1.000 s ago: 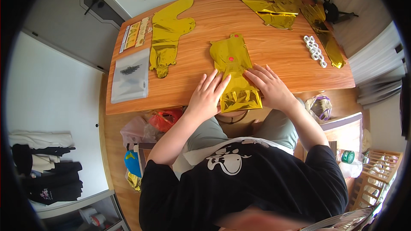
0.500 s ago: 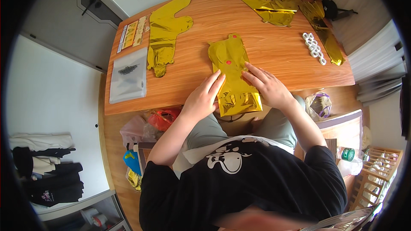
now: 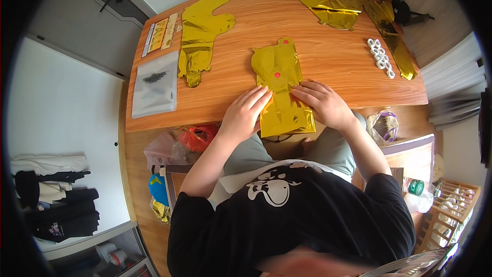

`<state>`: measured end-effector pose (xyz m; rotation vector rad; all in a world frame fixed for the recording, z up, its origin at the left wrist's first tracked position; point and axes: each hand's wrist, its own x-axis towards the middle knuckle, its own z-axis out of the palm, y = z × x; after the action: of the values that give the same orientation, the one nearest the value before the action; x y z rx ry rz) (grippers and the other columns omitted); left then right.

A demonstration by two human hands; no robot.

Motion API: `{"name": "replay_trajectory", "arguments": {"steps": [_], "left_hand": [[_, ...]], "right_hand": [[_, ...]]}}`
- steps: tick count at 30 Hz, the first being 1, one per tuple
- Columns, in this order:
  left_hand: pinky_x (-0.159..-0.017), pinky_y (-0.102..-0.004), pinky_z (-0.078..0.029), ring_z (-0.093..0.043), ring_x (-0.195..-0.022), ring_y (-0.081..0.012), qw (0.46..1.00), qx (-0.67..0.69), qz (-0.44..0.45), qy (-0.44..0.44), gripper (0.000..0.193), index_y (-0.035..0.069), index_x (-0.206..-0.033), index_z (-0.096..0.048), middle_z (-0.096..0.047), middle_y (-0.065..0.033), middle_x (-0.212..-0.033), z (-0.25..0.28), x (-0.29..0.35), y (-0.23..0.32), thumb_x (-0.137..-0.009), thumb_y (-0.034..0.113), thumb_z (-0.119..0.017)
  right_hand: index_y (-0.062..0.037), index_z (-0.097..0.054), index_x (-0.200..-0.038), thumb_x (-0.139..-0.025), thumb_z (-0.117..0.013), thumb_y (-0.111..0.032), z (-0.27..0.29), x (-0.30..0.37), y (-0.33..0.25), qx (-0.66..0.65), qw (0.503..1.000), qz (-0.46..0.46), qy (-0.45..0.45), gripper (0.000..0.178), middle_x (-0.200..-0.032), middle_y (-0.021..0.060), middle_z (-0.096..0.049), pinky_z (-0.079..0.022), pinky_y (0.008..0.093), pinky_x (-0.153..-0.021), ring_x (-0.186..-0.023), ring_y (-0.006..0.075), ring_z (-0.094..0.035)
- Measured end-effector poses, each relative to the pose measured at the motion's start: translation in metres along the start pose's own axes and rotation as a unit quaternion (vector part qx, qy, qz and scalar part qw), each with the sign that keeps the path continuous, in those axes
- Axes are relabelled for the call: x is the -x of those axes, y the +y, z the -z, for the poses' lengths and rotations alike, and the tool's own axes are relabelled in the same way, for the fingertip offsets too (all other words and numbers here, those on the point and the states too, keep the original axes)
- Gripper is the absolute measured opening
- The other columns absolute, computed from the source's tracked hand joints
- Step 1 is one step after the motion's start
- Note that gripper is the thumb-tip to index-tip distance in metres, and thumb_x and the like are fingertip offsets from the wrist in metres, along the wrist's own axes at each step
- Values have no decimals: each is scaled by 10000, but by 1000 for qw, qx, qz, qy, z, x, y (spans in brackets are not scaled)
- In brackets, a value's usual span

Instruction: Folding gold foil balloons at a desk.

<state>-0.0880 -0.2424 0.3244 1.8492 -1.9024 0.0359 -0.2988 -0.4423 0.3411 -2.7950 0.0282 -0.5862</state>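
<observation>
A flat gold foil balloon [image 3: 277,61] lies at the table's front edge, its lower end hanging over toward my lap. Two small red round stickers show on it, one at its top and one near its middle. My left hand [image 3: 247,112] rests along its left side, fingers stretched out and fingertips on the foil. On the opposite side my right hand [image 3: 328,105] lies palm down, its spread fingers pressing the foil. Neither hand grasps anything.
Another flat gold balloon [image 3: 197,36] lies left, beside a clear plastic pouch [image 3: 154,97] and printed cards [image 3: 161,36]. More gold foil [image 3: 333,2] is at the back right. Several white ribbon rolls [image 3: 380,57] sit by the right edge. Bags [image 3: 197,136] are below the table.
My right fingers have slid a little toward me along the foil. The balloon's lower part looks smoother, with fewer creases. My left hand stays nearly in place.
</observation>
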Motion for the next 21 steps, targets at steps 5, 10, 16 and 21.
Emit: {"name": "replay_trajectory", "arguments": {"steps": [5,10,16,21], "left_hand": [[-1084,-441,-473,-578,-1308,-319,999,28,14,20,482,43,-1343,-636,-636,-139,-1366,-5,-2,-4,-881,165,-697],[-1067,-443,-481,-585,-1297,-310,999,26,23,26,457,53,-1320,-651,-644,-117,-1359,-6,-2,-3,-875,148,-700],[-1083,-440,-477,-562,-1326,-302,1000,-14,-4,5,556,64,-1352,-626,-613,-112,-1398,-3,0,-4,-805,72,-726],[-1098,-433,-471,-562,-1326,-299,999,-36,-20,15,524,56,-1345,-629,-615,-118,-1394,-9,4,-9,-828,90,-706]], "right_hand": [[-79,-667,-1287,-814,-685,-72,-7,3,5,-20,999,-23,21,473,-1276,102,-693,-487,433,-1064,-1237,315,-618],[-81,-689,-1259,-850,-674,-63,-4,1,7,-35,999,-3,19,411,-1278,80,-699,-498,426,-1038,-1228,312,-626],[-88,-656,-1314,-877,-661,-110,2,0,1,-14,1000,4,-6,438,-1326,81,-677,-479,435,-1067,-1264,304,-600],[-74,-622,-1348,-757,-660,-98,-5,6,3,72,996,41,-20,593,-1403,104,-621,-453,440,-1129,-1307,301,-567]]}}
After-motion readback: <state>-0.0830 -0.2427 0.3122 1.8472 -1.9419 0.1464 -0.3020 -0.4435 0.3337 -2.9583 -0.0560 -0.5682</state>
